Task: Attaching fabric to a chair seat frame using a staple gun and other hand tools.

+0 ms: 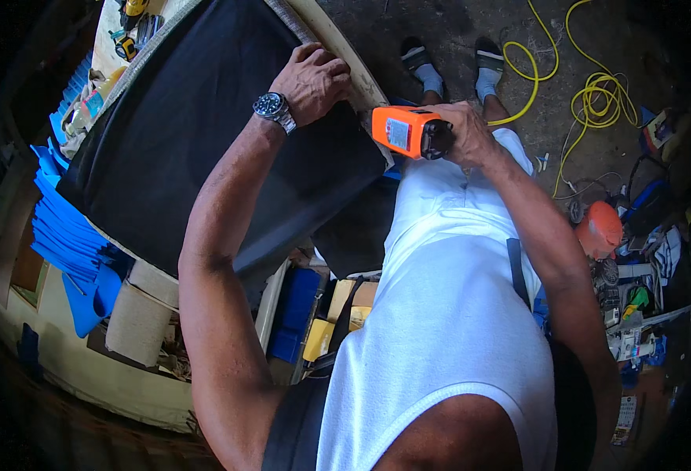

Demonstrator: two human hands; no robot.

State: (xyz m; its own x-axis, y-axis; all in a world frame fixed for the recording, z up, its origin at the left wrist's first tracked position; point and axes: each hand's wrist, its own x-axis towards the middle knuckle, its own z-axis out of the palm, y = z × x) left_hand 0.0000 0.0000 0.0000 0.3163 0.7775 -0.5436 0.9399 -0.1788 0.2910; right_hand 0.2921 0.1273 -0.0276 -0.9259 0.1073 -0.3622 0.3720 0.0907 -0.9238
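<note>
Left hand (314, 78): your grip presses the black fabric (204, 133) on the wooden frame edge (357, 74), upper centre, holding it flat.
Right hand (463, 129): your grip is wrapped around the orange power tool (408, 132), nose toward that edge.

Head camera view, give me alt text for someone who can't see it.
A person's right hand holds an orange power tool against the edge of a black fabric-covered panel, while the left hand presses its rim. Yellow cord lies on the floor.

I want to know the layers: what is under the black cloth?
At the edge of the black cloth, a pale board shows, with the left hand pressing there. The rest beneath is covered. The right hand holds an orange tool.
</note>
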